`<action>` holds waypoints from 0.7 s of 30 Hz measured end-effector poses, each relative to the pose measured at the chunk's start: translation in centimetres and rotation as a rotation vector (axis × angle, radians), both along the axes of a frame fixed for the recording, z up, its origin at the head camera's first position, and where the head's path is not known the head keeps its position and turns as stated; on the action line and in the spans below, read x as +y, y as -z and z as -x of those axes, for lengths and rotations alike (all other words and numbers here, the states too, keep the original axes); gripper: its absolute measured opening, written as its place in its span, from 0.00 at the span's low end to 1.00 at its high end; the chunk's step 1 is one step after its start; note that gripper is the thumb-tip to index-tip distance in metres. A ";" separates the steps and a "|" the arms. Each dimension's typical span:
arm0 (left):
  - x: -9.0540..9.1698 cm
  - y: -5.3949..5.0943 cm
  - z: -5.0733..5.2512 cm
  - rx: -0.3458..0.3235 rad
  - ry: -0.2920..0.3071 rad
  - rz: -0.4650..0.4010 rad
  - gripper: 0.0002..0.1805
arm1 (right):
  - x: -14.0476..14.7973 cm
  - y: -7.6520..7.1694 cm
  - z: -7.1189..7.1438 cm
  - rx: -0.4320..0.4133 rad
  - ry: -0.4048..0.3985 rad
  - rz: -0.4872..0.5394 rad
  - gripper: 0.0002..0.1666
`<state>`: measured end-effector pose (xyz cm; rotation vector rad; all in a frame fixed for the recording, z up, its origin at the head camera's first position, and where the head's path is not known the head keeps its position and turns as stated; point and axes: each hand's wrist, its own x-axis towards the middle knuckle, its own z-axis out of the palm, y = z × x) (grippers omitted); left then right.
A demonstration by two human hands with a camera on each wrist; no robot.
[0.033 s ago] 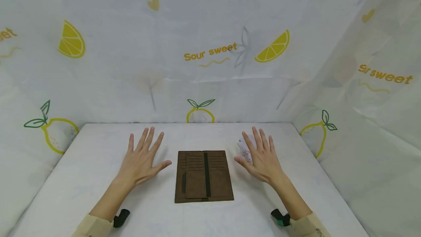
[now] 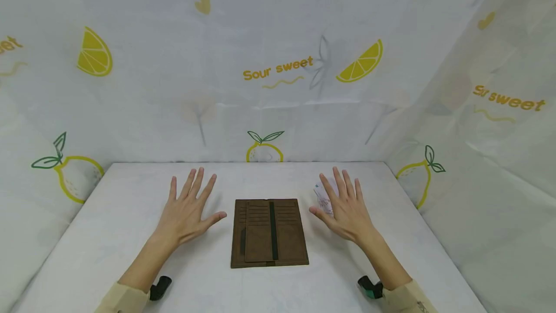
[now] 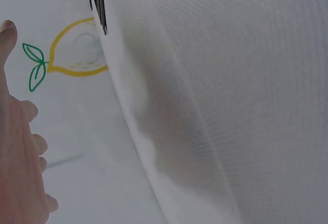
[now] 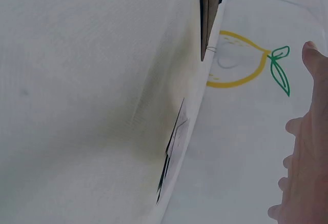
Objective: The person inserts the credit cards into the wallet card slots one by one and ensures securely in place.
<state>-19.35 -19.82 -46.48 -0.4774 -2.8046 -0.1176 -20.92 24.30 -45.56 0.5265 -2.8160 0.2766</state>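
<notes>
A brown wallet (image 2: pixel 288 235) lies spread flat on the white table, its card slots and a dark strip facing up. To its left my left hand (image 2: pixel 184 216) is held with fingers straight and spread, holding nothing. My right hand (image 2: pixel 347 214) is spread in the same way to the right of the wallet. Partly hidden beneath the right hand's fingers are pale printed papers (image 2: pixel 323 199) with pinkish and blue marks; their kind is unclear. In the right wrist view these papers (image 4: pixel 174 142) lie low on the table, apart from the hand (image 4: pixel 307 152).
The white table (image 2: pixel 130 192) ends at a back wall of white cloth (image 2: pixel 173 86) printed with lemons, and similar cloth hangs at both sides. A black wrist device sits by the left sleeve (image 2: pixel 123 298) and another by the right sleeve (image 2: pixel 406 296).
</notes>
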 end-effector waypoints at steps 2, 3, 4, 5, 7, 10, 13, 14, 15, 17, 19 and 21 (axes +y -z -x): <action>-0.1 0.0 0.0 0.004 0.000 -0.006 0.57 | -0.1 0.0 0.1 0.004 -0.003 0.000 0.58; -0.1 0.1 0.0 0.006 0.000 -0.009 0.57 | -0.1 0.0 0.1 0.006 -0.004 0.000 0.58; -0.2 0.1 0.0 0.012 0.000 -0.011 0.57 | -0.1 0.0 0.2 0.009 -0.005 0.000 0.59; -0.2 0.1 0.0 0.012 -0.001 -0.013 0.57 | -0.1 0.0 0.2 0.010 -0.005 0.001 0.59; -0.2 0.1 0.0 0.009 -0.003 -0.013 0.57 | -0.1 0.0 0.3 0.014 -0.004 0.000 0.59; -0.3 0.1 0.0 -0.011 -0.011 -0.009 0.57 | -0.1 -0.1 0.3 0.010 0.003 0.001 0.58; -0.4 0.1 -0.1 -0.031 -0.019 -0.011 0.57 | 0.0 -0.2 0.2 -0.001 0.009 0.010 0.57; -0.4 0.2 -0.1 -0.036 -0.020 -0.017 0.57 | 0.0 -0.3 0.2 -0.005 0.010 0.015 0.56; -0.4 0.2 -0.1 -0.041 -0.020 -0.024 0.57 | -0.1 -0.4 0.2 -0.009 0.010 0.020 0.56; -0.4 0.2 -0.1 -0.057 -0.017 -0.040 0.56 | 0.0 -0.5 0.2 -0.020 0.009 0.030 0.55; -0.4 0.1 0.0 -0.078 -0.008 -0.065 0.55 | 0.0 -0.6 0.3 -0.026 0.007 0.033 0.53; -0.2 0.0 0.0 -0.109 0.006 -0.094 0.54 | 0.1 -0.6 0.6 -0.032 0.002 0.035 0.51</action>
